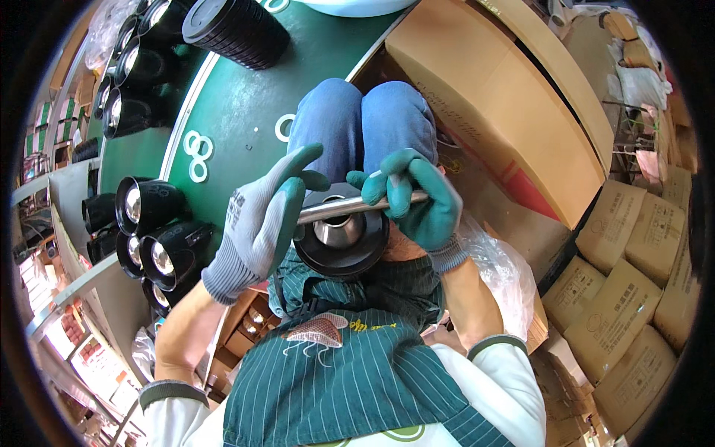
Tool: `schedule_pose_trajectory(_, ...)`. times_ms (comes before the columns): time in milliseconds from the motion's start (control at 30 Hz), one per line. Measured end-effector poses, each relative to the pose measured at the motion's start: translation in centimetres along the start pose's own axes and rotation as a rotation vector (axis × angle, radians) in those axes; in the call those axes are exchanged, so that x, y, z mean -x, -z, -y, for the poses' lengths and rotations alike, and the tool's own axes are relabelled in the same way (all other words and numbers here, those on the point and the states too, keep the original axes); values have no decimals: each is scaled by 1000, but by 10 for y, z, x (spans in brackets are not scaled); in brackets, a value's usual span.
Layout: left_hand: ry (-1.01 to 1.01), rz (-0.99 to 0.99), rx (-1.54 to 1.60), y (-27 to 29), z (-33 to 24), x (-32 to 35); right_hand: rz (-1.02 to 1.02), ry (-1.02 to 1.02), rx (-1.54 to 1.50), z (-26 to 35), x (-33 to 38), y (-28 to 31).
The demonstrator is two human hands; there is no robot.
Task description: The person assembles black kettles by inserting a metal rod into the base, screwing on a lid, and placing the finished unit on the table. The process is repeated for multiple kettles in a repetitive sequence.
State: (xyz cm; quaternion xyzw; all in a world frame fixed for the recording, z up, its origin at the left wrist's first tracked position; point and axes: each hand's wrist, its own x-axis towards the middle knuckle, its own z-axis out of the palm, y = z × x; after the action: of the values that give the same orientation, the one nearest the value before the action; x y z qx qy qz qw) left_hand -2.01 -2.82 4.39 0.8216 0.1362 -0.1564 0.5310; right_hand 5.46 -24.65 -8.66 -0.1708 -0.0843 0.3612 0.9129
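Both hands wear grey gloves with green palms and fingers. My right hand (421,197) is closed round a slim silver metal tube (328,211), which lies nearly level above my lap. At the tube's left end, my left hand (264,220) has its fingers stretched out and apart. Whether its glove touches the tube I cannot tell. Under the tube sits a round black housing (328,262) with a shiny metal cup (339,235) in its middle. A small white bit (375,174) shows at my right fingertips, too little to name.
On the green table (231,112) lie several white rings (199,147) and a stack of black cup-shaped parts (238,33). More black housings with metal insides (167,253) stand on the left. A large cardboard box (491,97) is at the right, beside stacked cartons (611,313) and clear plastic (499,276).
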Motion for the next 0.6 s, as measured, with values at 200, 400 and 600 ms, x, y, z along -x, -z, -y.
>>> schedule_pose_trajectory(200,-217,76,-7,9,19,-13,277,32,248,9,-4,1)
schedule_pose_trajectory(400,-694,94,-267,6,49,-77,654,204,1065,33,18,-46)
schedule_pose_trajectory(600,-426,495,-207,-5,28,-118,1153,-102,1555,31,-1,-98)
